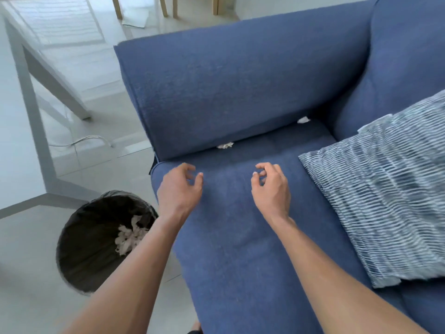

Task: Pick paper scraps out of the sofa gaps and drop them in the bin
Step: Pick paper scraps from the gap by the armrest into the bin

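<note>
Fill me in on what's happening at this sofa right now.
A person is clearing paper scraps out of a blue sofa. Both hands hover empty over the seat cushion, the left hand and the right hand, fingers loosely curled. Two scraps are still wedged in the gap under the armrest: a near scrap just ahead of the hands and a far scrap towards the back corner. The bin on the floor by the sofa already holds crumpled paper.

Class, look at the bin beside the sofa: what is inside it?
Inside the bin, lined with a dark bag, lies a heap of crumpled paper scraps. The left forearm covers its right edge; anything under the scraps is hidden.
</note>
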Motion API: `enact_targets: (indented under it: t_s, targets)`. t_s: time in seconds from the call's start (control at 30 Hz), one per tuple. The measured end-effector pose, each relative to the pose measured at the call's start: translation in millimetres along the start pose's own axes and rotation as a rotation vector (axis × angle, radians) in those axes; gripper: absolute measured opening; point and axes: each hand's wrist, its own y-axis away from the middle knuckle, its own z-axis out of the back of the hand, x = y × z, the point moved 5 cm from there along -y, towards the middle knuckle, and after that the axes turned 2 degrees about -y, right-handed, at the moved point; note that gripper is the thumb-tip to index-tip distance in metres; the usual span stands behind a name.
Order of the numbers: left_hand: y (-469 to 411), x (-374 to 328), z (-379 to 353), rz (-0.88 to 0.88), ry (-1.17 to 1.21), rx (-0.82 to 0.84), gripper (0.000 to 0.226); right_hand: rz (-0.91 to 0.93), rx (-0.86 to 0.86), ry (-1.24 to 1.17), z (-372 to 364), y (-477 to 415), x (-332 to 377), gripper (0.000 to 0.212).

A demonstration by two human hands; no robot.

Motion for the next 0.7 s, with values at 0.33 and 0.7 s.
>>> enact_targets:
  t_s: [0.33, 0.7]
  targets:
    - [-51.0, -59.4, -81.4, 0.086, -0.233, -0.159, 0.05, -0.035, 0.011, 0.126, 17.5, -115.9, -68.5, 0.042]
    - [-75.3, -75.6, -120.9, 0.328, -0.281, -0.316, 0.063, -0.347, -0.009, 0.183, 2.0, -227.6, -102.9, 0.053]
